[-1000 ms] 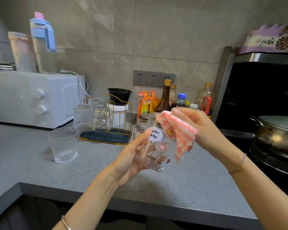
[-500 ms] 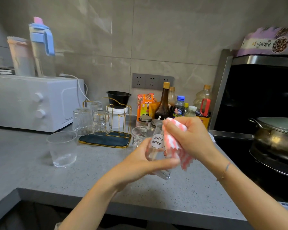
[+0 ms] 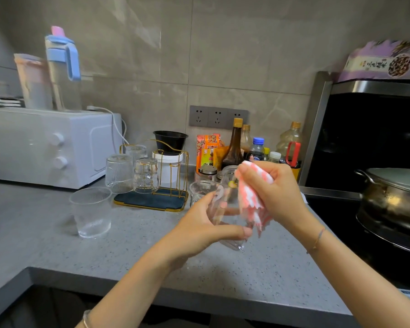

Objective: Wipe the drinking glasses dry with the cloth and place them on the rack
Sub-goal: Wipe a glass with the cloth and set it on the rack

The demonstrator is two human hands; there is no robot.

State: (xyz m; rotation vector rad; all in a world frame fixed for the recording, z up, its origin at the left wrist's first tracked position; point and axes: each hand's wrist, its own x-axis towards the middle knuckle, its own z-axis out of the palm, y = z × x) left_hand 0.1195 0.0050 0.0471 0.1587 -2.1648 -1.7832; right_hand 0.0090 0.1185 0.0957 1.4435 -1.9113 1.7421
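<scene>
1. Gripping the printed glass (image 3: 231, 235) low on its body, the left hand (image 3: 197, 227) has its thumb curled across the near side by the base and its fingers round the far wall. The glass is held in the air above the grey desk (image 3: 57, 252), tilted, with its base lowest and nearest the person.
2. The right hand (image 3: 273, 192) is closed round a bunched pink-and-white cloth (image 3: 250, 200) and presses it against the right side of the glass. Loose ends of the cloth hang below the palm.
3. Just behind the held glass, a second clear glass (image 3: 199, 189) stands mouth up on the desk, partly hidden by the left fingers.
4. Further left sits the rack (image 3: 152, 202), gold wire over a dark tray. It carries three upturned glasses (image 3: 119, 172) on its left half, and the pegs on its right half are bare.
5. A ribbed glass (image 3: 90, 213) stands upright on the desk in front of the rack's left end, apart from it.
6. Behind the rack is a white tub (image 3: 168, 168) with a black bowl (image 3: 170, 139) on top. To its right, bottles (image 3: 233, 147) and packets crowd against the wall under the sockets (image 3: 218, 116).
7. At the far left a white oven (image 3: 50, 145) bears a jug with a blue handle (image 3: 62, 72). At the far right a lidded metal pot (image 3: 393, 197) sits on the dark stove.
</scene>
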